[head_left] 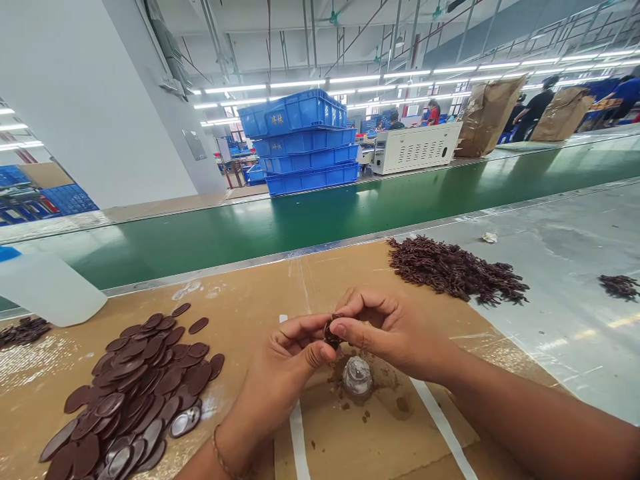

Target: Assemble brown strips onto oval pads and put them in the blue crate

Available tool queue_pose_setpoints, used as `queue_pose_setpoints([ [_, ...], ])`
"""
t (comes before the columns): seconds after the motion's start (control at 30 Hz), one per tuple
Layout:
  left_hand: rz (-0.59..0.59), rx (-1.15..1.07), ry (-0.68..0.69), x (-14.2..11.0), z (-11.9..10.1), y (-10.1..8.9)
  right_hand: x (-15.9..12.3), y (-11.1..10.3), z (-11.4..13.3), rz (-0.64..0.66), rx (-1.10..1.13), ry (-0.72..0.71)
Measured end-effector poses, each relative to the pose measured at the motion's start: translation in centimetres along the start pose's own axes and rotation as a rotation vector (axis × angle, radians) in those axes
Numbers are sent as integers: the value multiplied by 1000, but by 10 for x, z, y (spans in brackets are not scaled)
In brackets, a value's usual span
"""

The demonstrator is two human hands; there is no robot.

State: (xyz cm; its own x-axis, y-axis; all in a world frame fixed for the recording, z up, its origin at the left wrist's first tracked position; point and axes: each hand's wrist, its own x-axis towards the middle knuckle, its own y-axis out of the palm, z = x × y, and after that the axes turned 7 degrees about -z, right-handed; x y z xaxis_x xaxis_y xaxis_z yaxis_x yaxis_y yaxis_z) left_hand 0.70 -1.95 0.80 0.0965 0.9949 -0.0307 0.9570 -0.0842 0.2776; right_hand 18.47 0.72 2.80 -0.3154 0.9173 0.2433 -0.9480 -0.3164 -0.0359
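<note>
A wide factory hall with rows of strip lights overhead stretches away from a long green conveyor belt, which runs across the view just beyond the far edge of a bench topped with brown cardboard. Past the belt stand a stack of blue plastic crates, a white vented metal cabinet, two large brown paper sacks, and several co-workers, too distant for their work to be seen. A pale grey sheet covers the bench's right side. Along the far edge, a large heap of dark brown, bristly strands lies where cardboard meets sheet, with a smaller heap at the right edge and another at the left edge. A translucent plastic jug lies near the left corner. Nearer the left edge spreads a pile of flat, dark brown oval pieces, a few showing silvery faces. At the bench's near centre, the left hand, wearing a thin bracelet, and the right hand meet in mid-air, fingers curled, pinching a small dark piece between them. Directly below sits a translucent lump amid brown smears.
</note>
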Motion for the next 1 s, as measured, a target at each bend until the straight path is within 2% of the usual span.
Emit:
queue_pose_setpoints([
  [0.43,25,-32,20,2,2,0,-1,1,-2,8,48,10],
  [0.57,7,13,21,1,2,-1,0,2,-3,16,90,51],
  [0.77,-91,69,12,-3,1,0,1,3,-3,15,119,46],
  [1.0,-108,47,20,-2,0,3,0,4,-3,23,119,43],
])
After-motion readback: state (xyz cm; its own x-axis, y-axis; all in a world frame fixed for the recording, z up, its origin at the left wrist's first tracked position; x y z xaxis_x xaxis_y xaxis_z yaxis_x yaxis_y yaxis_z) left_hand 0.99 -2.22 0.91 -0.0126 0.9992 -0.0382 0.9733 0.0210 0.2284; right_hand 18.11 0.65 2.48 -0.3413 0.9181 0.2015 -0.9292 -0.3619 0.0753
